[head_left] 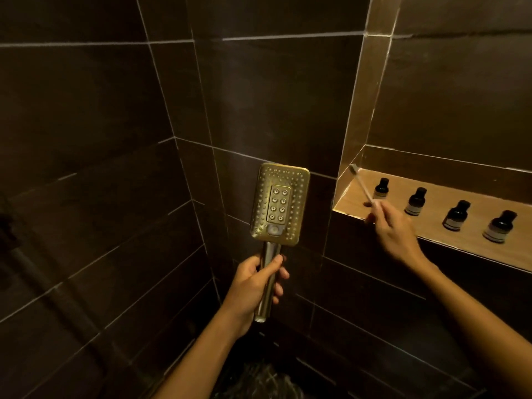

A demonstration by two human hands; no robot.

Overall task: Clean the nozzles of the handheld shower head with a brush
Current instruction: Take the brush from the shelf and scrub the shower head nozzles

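A rectangular metal shower head (280, 203) stands upright in the middle of the view, its nozzle face turned toward me. My left hand (256, 286) is wrapped around its round handle. To the right, my right hand (393, 230) pinches the lower end of a thin pale brush (363, 187), shaped like a toothbrush. The brush slants up and left, its bristled tip near the left corner of the wall niche. The brush and the shower head are well apart.
A lit recessed wall niche (357, 203) at the right holds several small dark bottles (416, 201) in a row. Dark tiled walls meet in a corner behind the shower head. A dark pipe (26, 263) runs down the left wall.
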